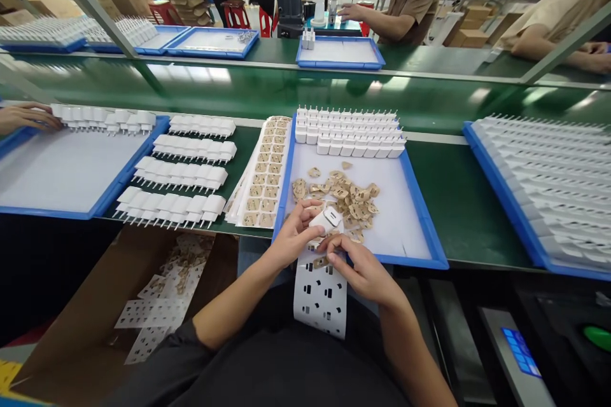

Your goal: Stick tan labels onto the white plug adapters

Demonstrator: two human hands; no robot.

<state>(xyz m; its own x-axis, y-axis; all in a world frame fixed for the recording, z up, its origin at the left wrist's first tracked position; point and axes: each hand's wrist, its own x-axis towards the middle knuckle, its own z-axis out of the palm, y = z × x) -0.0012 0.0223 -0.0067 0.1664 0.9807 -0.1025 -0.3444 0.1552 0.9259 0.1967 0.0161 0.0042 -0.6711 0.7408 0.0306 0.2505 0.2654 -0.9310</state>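
My left hand (289, 241) is closed around a white plug charger (328, 219), its slotted end tilted up towards me. Close below it, the bent fingers of my right hand (358, 269) pinch a small tan cut-out piece (319, 262). A white sheet punched with small dark openings (321, 299) hangs beneath both hands over my lap. Beyond the hands, a loose pile of tan cut-out pieces (356, 200) lies in a blue-rimmed tray (424, 216). Rows of white chargers (351, 133) stand at the tray's far end, pins up.
Left of the tray lie stacked sheets of tan pieces (267, 172) and rows of chargers (179, 175). A co-worker's hand (28, 117) touches chargers in the left tray (52, 172). A full tray (501, 197) stands right. Below is a box of scraps (71, 305).
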